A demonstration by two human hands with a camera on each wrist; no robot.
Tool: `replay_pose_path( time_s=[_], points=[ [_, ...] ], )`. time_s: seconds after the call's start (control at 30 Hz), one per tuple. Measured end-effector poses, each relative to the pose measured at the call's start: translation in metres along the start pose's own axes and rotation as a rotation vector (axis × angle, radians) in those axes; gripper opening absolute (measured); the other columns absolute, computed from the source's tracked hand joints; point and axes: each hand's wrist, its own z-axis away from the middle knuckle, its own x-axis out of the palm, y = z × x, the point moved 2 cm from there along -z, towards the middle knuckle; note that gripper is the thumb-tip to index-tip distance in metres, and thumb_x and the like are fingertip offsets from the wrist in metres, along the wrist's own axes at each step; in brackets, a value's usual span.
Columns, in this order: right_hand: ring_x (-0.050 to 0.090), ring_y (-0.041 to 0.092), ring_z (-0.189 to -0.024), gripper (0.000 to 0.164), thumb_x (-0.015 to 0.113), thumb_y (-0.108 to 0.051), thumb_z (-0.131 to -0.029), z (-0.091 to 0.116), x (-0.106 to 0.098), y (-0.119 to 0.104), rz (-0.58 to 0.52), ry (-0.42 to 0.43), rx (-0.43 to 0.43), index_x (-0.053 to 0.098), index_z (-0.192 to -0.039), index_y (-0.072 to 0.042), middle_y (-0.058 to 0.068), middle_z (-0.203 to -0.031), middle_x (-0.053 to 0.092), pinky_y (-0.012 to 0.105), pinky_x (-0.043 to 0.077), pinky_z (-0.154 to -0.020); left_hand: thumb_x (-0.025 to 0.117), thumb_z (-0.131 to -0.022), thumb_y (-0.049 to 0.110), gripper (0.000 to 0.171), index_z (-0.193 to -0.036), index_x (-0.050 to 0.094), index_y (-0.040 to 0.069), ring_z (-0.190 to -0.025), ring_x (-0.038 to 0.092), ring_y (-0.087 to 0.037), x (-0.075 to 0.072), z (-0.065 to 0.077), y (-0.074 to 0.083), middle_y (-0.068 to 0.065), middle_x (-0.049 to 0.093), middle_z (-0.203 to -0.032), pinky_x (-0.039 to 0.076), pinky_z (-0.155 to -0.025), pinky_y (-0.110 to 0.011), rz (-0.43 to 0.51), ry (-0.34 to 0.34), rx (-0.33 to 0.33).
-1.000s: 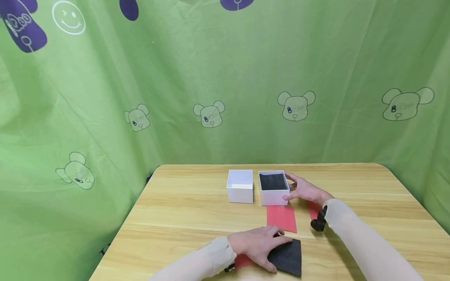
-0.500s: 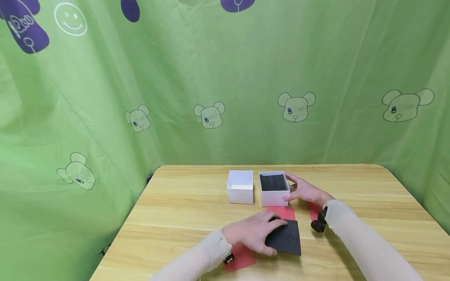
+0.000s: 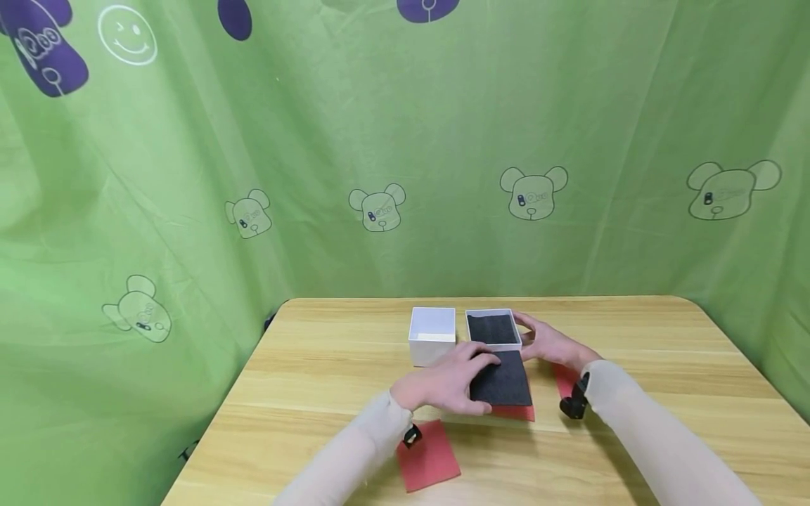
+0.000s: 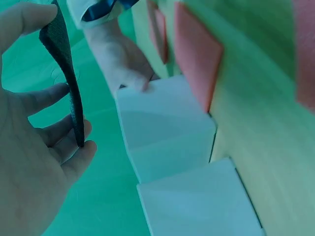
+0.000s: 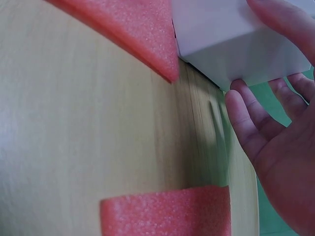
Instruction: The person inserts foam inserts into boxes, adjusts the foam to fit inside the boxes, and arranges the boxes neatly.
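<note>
My left hand (image 3: 446, 379) pinches a square black foam sheet (image 3: 503, 379) by its left side, between thumb and fingers. In the left wrist view this foam sheet (image 4: 64, 49) is held off the table and bends slightly. It hangs just in front of the right-hand white box (image 3: 504, 347), hiding most of that box's front wall. Another black foam piece (image 3: 491, 329) lies inside the box. My right hand (image 3: 550, 344) grips the box's right side; the right wrist view shows its thumb and fingers around a corner of the box (image 5: 236, 54).
A second white open box (image 3: 422, 351) stands just left of the first. Red foam sheets lie on the wooden table (image 3: 316, 393): one (image 3: 515, 413) beneath the held sheet, one (image 3: 433, 460) near my left wrist, one (image 3: 565, 379) beneath my right wrist. A green curtain (image 3: 443, 126) hangs behind.
My left hand has lifted the black foam sheet from the near part of the table and carried it forward to the right-hand box. The right hand stays on that box.
</note>
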Motion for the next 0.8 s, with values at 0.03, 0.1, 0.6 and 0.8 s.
replay_pose_path(
  time_s=[0.03, 0.1, 0.6, 0.8],
  points=[
    [0.042, 0.047, -0.121, 0.104, 0.075, 0.004, -0.072, 0.0, 0.0, 0.0, -0.002, 0.001, 0.003, 0.006, -0.149, 0.005, 0.029, -0.152, 0.008, 0.03, 0.052, -0.083, 0.071, -0.076, 0.042, 0.07, -0.134, 0.045, 0.013, -0.124, 0.036, -0.016, -0.003, -0.001, -0.002, -0.007, 0.039, -0.136, 0.028, -0.102, -0.017, 0.011, 0.005, -0.012],
    [0.041, 0.047, -0.121, 0.104, 0.075, 0.004, -0.072, 0.0, -0.001, 0.001, -0.003, -0.004, 0.004, 0.005, -0.149, 0.005, 0.029, -0.152, 0.007, 0.03, 0.051, -0.083, 0.072, -0.076, 0.041, 0.07, -0.134, 0.046, 0.012, -0.123, 0.036, -0.017, -0.008, -0.002, -0.004, -0.008, 0.039, -0.135, 0.029, -0.102, -0.017, 0.031, 0.023, -0.033],
    [0.049, 0.042, -0.115, 0.108, 0.08, -0.001, -0.071, 0.001, 0.001, -0.002, 0.014, 0.021, 0.027, 0.006, -0.149, 0.003, 0.029, -0.152, 0.01, 0.033, 0.052, -0.082, 0.07, -0.077, 0.042, 0.068, -0.136, 0.046, 0.016, -0.118, 0.043, -0.017, -0.025, -0.027, -0.045, -0.006, 0.043, -0.135, 0.038, -0.098, -0.024, 0.007, 0.063, -0.186],
    [0.047, 0.045, -0.117, 0.106, 0.08, -0.004, -0.072, 0.002, 0.0, -0.004, 0.059, 0.021, 0.022, 0.006, -0.149, 0.005, 0.03, -0.151, 0.01, 0.032, 0.049, -0.088, 0.07, -0.078, 0.042, 0.069, -0.138, 0.044, 0.019, -0.122, 0.04, -0.017, -0.018, -0.039, -0.057, -0.004, 0.041, -0.139, 0.037, -0.099, -0.026, 0.026, 0.018, -0.245]
  ],
)
